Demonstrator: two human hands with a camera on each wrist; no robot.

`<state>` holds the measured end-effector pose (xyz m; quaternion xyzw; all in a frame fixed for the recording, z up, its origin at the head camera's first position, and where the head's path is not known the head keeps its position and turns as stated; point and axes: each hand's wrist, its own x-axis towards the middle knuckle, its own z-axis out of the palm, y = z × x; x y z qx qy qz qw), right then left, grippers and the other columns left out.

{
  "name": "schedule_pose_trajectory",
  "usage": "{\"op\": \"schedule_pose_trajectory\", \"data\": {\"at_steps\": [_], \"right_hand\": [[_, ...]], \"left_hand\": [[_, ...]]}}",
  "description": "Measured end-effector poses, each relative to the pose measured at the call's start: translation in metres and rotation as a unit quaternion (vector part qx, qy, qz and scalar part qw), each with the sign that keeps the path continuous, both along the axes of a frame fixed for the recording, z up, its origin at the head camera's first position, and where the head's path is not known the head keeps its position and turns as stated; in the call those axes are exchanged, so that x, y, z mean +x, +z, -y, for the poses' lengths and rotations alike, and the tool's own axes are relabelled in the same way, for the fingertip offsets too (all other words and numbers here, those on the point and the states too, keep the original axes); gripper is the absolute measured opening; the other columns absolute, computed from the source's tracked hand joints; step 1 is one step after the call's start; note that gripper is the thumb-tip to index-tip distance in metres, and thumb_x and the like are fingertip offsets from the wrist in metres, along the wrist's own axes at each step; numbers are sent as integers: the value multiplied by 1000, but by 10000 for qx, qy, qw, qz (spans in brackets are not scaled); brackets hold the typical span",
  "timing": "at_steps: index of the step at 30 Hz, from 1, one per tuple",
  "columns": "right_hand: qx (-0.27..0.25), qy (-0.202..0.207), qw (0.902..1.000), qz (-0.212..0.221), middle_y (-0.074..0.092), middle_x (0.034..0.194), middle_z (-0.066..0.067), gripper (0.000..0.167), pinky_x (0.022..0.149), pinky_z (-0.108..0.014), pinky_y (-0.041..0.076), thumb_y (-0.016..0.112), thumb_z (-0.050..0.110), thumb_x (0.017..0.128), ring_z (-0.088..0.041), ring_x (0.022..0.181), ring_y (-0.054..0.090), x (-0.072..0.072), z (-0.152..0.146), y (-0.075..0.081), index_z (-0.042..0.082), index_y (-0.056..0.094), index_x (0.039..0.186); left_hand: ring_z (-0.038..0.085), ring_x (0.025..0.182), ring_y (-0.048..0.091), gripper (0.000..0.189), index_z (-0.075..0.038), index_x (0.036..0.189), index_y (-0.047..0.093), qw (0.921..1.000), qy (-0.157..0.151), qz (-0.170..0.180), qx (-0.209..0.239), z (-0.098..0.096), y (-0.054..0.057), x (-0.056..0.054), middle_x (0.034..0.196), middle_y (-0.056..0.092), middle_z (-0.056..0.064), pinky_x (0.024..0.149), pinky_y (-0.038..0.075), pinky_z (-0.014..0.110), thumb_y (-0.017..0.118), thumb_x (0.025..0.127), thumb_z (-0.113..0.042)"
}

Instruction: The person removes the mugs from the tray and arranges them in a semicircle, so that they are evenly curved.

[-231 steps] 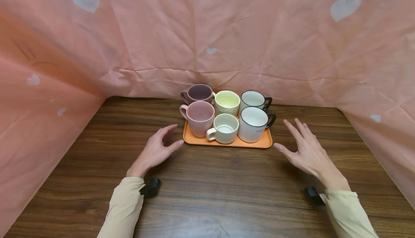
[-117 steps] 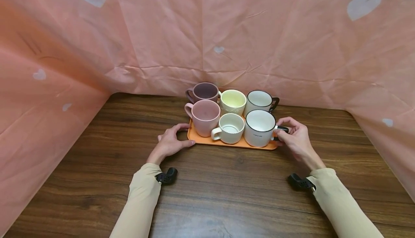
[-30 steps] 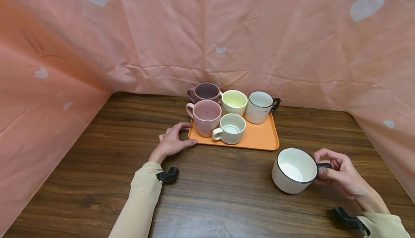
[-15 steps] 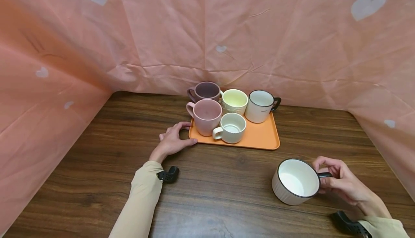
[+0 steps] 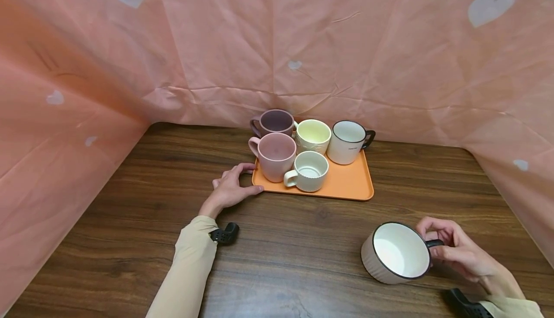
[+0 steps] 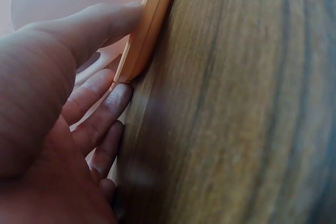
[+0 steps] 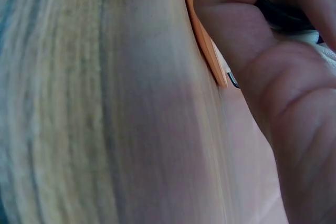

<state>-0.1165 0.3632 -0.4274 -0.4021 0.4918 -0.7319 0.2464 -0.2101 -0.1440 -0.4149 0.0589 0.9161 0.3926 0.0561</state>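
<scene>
Left hand [image 5: 229, 189] relaxed against orange tray [image 5: 346, 178] — presumably to steady it. Right hand [image 5: 463, 250] pinches ribbed white mug [image 5: 396, 253] by its black handle [image 5: 434, 243] — likely sparing the rim.

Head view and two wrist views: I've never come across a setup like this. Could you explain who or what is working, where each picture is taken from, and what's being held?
There is no machine here: a person works with bare hands at a wooden table. The wide picture comes from a camera worn on the head, looking forward and down; the two close ones come from cameras on the wrists, each showing that hand's work.

An orange tray carries a dark purple mug, a pink mug, a pale yellow mug, a small off-white cup and a black-rimmed white mug. The left hand touches the tray's near left corner. The right hand holds a matching mug by its black handle, away from the tray; whether its base touches the table is hard to tell.
</scene>
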Motion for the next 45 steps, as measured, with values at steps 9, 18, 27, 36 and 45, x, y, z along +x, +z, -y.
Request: {"op": "schedule_pose_trajectory", "data": {"at_steps": [9, 18, 27, 36, 45], "right_hand": [[146, 218, 9988, 403, 72, 120, -5, 73, 85, -27, 60, 14, -27, 72, -13, 106, 69, 3, -2, 1, -2, 53, 128], [145, 401, 9974, 580, 71, 122, -7, 71, 87, -29, 60, 14, -26, 74, -14, 109, 68, 2, -4, -2, -2, 52, 130], [475, 175, 9984, 232, 70, 119, -1, 68, 51, -44, 30, 18, -26, 74, -25, 80, 53, 0, -8, -2, -2, 52, 128], [1077, 75, 9941, -36, 64, 127, -3, 64, 81, -36, 53, 20, -29, 81, -16, 114, 64, -3, -20, 13, -3, 51, 131], [1478, -609, 9849, -669, 65, 124, -9, 55, 87, -30, 57, 24, -28, 89, -19, 112, 68, -30, -30, 45, -11, 47, 136]], "left_hand": [[35, 137, 44, 64, -20, 140, 56, 10000, -2, 6, 29, -1, 1, 1, 147, 57, 4, 101, 21, 55, 80, 85, -42], [35, 137, 44, 64, -20, 141, 56, 10000, -7, 23, 21, -1, 2, 1, 148, 56, 5, 101, 22, 55, 80, 85, -41], [35, 138, 44, 65, -21, 141, 55, 10000, 11, 0, -2, 0, 1, 0, 148, 57, 3, 100, 21, 55, 80, 85, -43], [35, 138, 43, 65, -21, 141, 55, 10000, -3, 26, -19, 0, 0, 0, 149, 56, 4, 101, 21, 55, 79, 85, -44], [36, 139, 43, 66, -20, 142, 55, 10000, 4, 58, -3, 0, 0, 1, 149, 56, 4, 102, 21, 55, 79, 85, -44]]}}
